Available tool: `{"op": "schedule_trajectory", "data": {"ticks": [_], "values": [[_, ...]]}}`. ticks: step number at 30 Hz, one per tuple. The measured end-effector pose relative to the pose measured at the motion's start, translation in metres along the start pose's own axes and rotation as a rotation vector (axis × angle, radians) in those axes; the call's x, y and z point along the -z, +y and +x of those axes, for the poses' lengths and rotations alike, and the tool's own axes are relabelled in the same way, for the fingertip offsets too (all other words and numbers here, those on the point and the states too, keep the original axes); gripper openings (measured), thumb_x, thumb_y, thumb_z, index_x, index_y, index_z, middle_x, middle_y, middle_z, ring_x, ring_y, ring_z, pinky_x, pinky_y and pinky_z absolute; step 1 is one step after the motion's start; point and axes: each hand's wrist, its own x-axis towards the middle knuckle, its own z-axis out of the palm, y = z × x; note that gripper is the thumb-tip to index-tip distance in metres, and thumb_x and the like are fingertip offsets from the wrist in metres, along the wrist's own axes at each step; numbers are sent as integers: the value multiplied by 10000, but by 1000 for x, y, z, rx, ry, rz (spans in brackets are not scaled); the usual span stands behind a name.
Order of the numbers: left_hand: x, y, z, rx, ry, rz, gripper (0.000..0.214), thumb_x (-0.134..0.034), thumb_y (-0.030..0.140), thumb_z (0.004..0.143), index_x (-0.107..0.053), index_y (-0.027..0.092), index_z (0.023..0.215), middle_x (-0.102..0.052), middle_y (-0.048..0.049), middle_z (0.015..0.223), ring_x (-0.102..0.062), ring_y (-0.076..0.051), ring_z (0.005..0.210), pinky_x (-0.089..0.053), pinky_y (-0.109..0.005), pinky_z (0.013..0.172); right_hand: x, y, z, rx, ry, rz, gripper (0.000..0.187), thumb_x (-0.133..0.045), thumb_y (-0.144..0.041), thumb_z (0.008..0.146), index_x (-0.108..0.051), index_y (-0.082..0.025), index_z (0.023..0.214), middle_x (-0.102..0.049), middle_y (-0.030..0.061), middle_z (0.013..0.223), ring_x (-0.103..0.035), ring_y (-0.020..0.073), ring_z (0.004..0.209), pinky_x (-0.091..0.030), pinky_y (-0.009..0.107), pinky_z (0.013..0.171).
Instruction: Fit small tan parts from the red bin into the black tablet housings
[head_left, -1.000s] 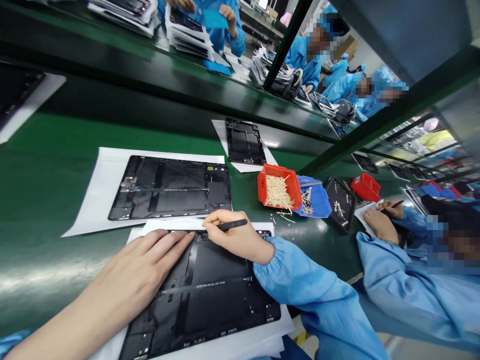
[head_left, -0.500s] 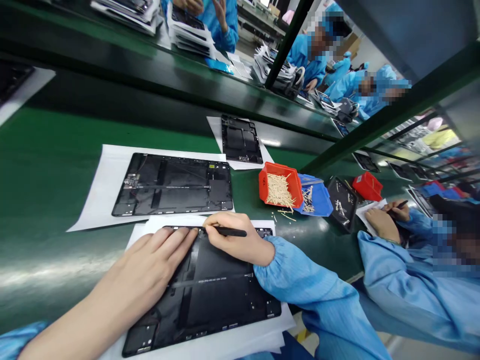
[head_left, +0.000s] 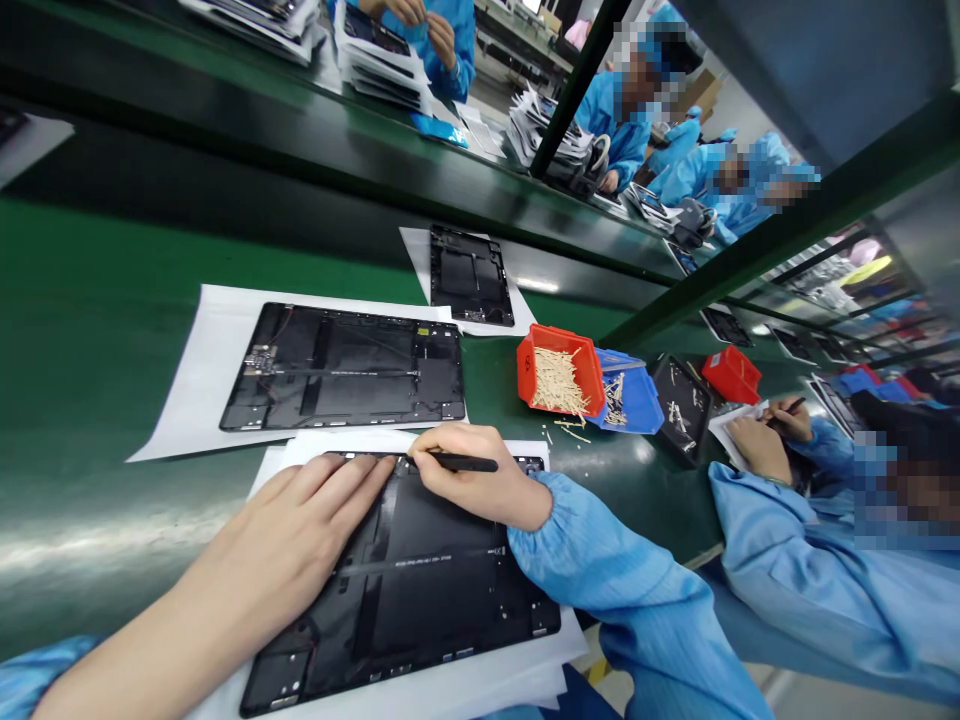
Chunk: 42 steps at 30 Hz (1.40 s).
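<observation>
Your right hand is pinching a black pen-shaped tool, its tip hidden by your fingers at the top edge of a black tablet back panel. Your left hand is resting flat, fingers close together, on that panel, which is lying on white paper.

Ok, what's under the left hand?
The left hand rests on a black tablet panel on white paper; the panel's surface beneath the hand is covered from view.

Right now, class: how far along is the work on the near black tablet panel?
Done: unclear, nothing on the near panel looks finished. In hand: the right hand holds a black pointed tool at its top edge, the left hand flat on it. Left: probably its other edges, untouched by either hand.
</observation>
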Motion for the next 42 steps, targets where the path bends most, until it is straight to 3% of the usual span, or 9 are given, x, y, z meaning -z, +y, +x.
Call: {"op": "schedule_trajectory", "data": {"ticks": [7, 12, 18, 26, 34, 42], "values": [[1, -2, -1, 14, -11, -26, 652, -414, 92, 968, -485, 140, 1615, -758, -116, 1169, -640, -319, 1009, -489, -446, 900, 6, -4, -1, 102, -39, 1, 154, -613, -204, 1067, -741, -175, 986, -778, 43, 881, -716, 144, 773, -602, 264, 760], [-1, -2, 0, 52, -66, -38, 592, -394, 158, 1019, -531, 177, 1595, -764, -128, 1252, -664, -339, 1095, -530, -460, 881, 12, -8, -2, 128, -174, -74, 170, -568, -227, 1102, -725, -183, 1051, -783, 65, 935, -712, 165, 830, -592, 287, 784], [-4, -3, -1, 53, -74, -59, 588, -383, 156, 1029, -535, 174, 1596, -759, -138, 1287, -669, -333, 1100, -548, -476, 897, 10, -3, -3, -43, 14, -33, 190, -632, -221, 982, -723, -205, 816, -778, 21, 789, -717, 144, 702, -594, 257, 726], [0, -9, -1, 8, -78, -64, 643, -411, 139, 995, -453, 178, 1635, -763, -125, 1226, -686, -340, 1029, -570, -480, 854, 17, -4, -2, -239, -75, 38, 170, -676, -277, 960, -792, -194, 867, -836, 34, 873, -763, 159, 770, -611, 256, 775], [10, -13, 3, -9, -152, -81, 723, -420, 140, 1006, -311, 227, 1716, -738, -128, 1325, -695, -342, 1082, -589, -474, 901, 16, 0, 0, -255, -83, 45, 160, -668, -250, 973, -804, -180, 926, -848, 43, 935, -782, 169, 825, -627, 270, 812], [7, -6, 5, 61, -173, -78, 629, -365, 127, 1002, -489, 199, 1615, -740, -121, 1205, -675, -344, 1022, -577, -506, 880, 11, 4, -4, -183, -40, 20, 159, -651, -225, 965, -798, -181, 925, -843, 48, 939, -792, 178, 848, -621, 273, 821]]}}
